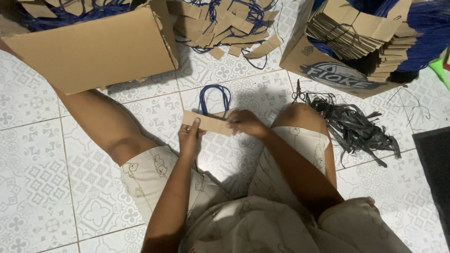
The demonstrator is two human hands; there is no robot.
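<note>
Close in, the left hand (190, 136) and right hand (243, 122) each pinch an end of a cardboard strip (208, 122) with a blue cord loop (214, 98), held over the tiled floor (56, 187). Beyond, a loose pile (225, 23) lies by an open box (93, 47); another box (328, 65) holds stacked strips, so much looks done.

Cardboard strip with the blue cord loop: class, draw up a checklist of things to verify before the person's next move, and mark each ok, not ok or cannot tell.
1. Left hand grips cardboard strip: ok.
2. Right hand holds the strip's other end: ok.
3. Blue cord loop sticks out above the strip: ok.
4. Cord ends fixed to the strip: cannot tell.
5. Scissors within reach on the floor by the right knee: ok.
</note>
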